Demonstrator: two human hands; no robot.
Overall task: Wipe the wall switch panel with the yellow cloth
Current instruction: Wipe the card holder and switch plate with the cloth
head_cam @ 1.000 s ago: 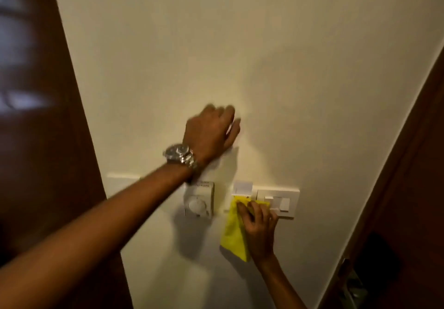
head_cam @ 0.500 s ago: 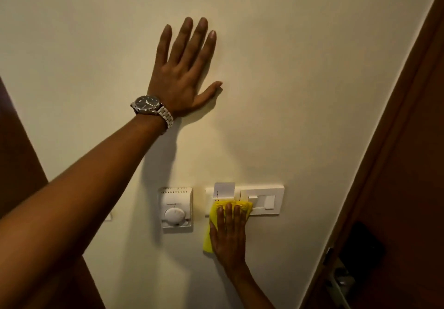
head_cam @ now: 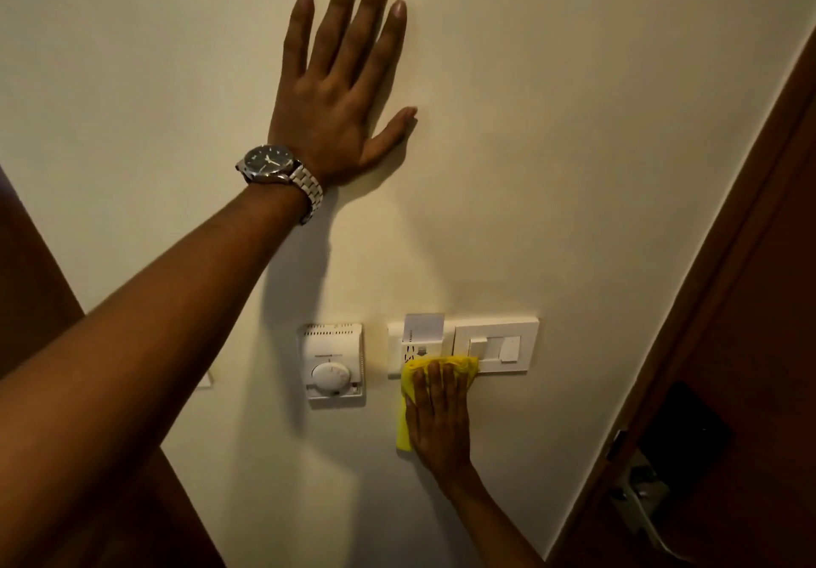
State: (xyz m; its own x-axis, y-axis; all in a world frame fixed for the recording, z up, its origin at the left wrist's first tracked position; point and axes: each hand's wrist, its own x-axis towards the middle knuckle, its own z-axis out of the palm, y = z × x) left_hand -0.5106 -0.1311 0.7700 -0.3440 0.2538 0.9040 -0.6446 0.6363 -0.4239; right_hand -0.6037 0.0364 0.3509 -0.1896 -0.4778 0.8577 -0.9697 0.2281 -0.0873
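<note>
The white wall switch panel (head_cam: pixel 501 347) sits low on the cream wall, with a white key-card holder (head_cam: pixel 421 333) joined to its left side. My right hand (head_cam: pixel 439 417) lies flat against the wall and presses the yellow cloth (head_cam: pixel 408 395) onto the lower left of the panel and the card holder's bottom. Most of the cloth is hidden under the fingers. My left hand (head_cam: pixel 342 90) rests flat on the wall high above, fingers spread, holding nothing, with a steel wristwatch (head_cam: pixel 276 168) on its wrist.
A white thermostat with a round dial (head_cam: pixel 333 364) is mounted left of the panel. A dark wooden door with a metal handle (head_cam: pixel 640 501) stands at the right edge. A brown wooden frame (head_cam: pixel 26 267) runs along the left.
My left hand rose from a curled pose near the thermostat to a flat, spread pose high on the wall. The right hand with the cloth slid slightly left along the panel.
</note>
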